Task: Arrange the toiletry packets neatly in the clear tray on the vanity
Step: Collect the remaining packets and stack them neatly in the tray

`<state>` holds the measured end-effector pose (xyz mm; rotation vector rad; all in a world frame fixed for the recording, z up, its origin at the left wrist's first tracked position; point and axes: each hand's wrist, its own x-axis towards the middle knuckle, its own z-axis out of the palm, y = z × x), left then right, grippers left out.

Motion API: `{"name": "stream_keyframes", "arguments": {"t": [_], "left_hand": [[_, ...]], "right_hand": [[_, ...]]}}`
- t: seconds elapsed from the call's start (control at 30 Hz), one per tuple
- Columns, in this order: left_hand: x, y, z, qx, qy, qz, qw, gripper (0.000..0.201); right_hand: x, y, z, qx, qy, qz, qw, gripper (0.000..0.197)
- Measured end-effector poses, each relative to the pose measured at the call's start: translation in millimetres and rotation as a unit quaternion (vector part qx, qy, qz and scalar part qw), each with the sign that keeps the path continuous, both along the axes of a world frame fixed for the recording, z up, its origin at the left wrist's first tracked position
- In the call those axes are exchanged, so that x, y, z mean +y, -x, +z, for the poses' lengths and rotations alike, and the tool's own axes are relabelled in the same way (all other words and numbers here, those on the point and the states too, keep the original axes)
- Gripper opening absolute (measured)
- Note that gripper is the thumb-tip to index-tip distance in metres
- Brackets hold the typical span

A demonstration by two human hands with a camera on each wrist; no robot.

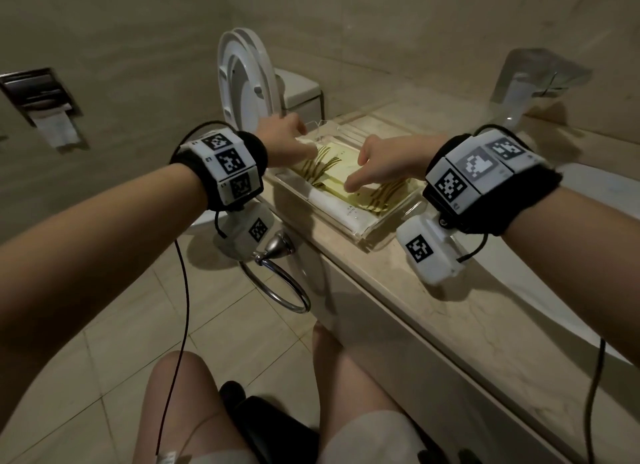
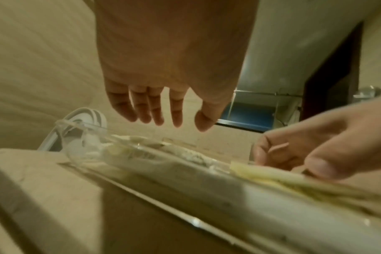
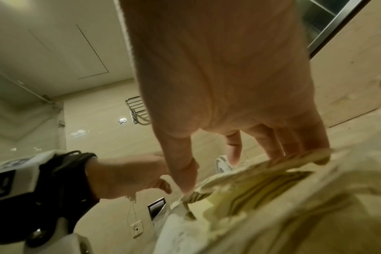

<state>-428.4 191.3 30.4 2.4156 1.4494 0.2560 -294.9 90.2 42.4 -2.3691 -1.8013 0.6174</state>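
Observation:
A clear tray (image 1: 377, 235) sits on the marble vanity (image 1: 433, 311), near its left end. In it lie several pale yellow toiletry packets (image 1: 360, 193) with dark stripes, and a white packet (image 1: 332, 204) lies along the near wall. My right hand (image 1: 360, 172) reaches into the tray and holds a yellow packet (image 3: 272, 197) between thumb and fingers. My left hand (image 1: 294, 141) hovers over the tray's far left end. In the left wrist view the left hand (image 2: 174, 120) hangs with straight fingers above the tray (image 2: 141, 171) and holds nothing.
A toilet with its lid raised (image 1: 246, 79) stands just beyond the vanity's left end. A chrome towel ring (image 1: 277, 283) hangs on the vanity's side. A tissue holder (image 1: 45, 103) is on the left wall. A basin (image 1: 606, 193) lies to the right.

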Motion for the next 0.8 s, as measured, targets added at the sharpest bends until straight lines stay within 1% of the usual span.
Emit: {"name": "stream_keyframes", "arguments": {"t": [0.07,0.17,0.23,0.33,0.4,0.57,0.63,0.7,0.8], "left_hand": [[2,-3,-9,0.052,0.005,-0.005,0.999,0.066],[5,-5,-18,0.065,0.022,0.002,0.998,0.082],[6,-6,-21,0.062,0.027,0.004,0.998,0.088],[6,-7,-25,0.056,0.036,0.009,0.998,0.092],[5,-6,-25,0.061,0.042,0.003,0.997,0.090],[3,-6,-23,0.088,0.053,-0.043,0.994,0.067],[4,-5,-23,0.100,0.064,-0.060,0.991,0.061],[5,-3,-24,0.099,0.070,-0.074,0.990,0.060],[4,-1,-23,0.091,0.043,-0.087,0.991,0.055]], "right_hand": [[0,0,-3,0.002,0.006,-0.007,1.000,0.074],[-1,4,-9,0.003,0.014,-0.011,1.000,0.078],[-3,6,-11,-0.004,0.008,-0.007,1.000,0.074],[-4,8,-12,-0.016,-0.008,-0.002,1.000,0.063],[-5,8,-11,-0.020,-0.015,-0.006,1.000,0.058],[-6,9,-12,-0.016,-0.019,-0.015,1.000,0.051],[-6,11,-12,-0.019,-0.023,-0.018,0.999,0.054],[-7,12,-13,-0.021,-0.025,-0.018,0.999,0.058],[-7,13,-14,-0.022,-0.028,-0.018,0.999,0.061]]}}
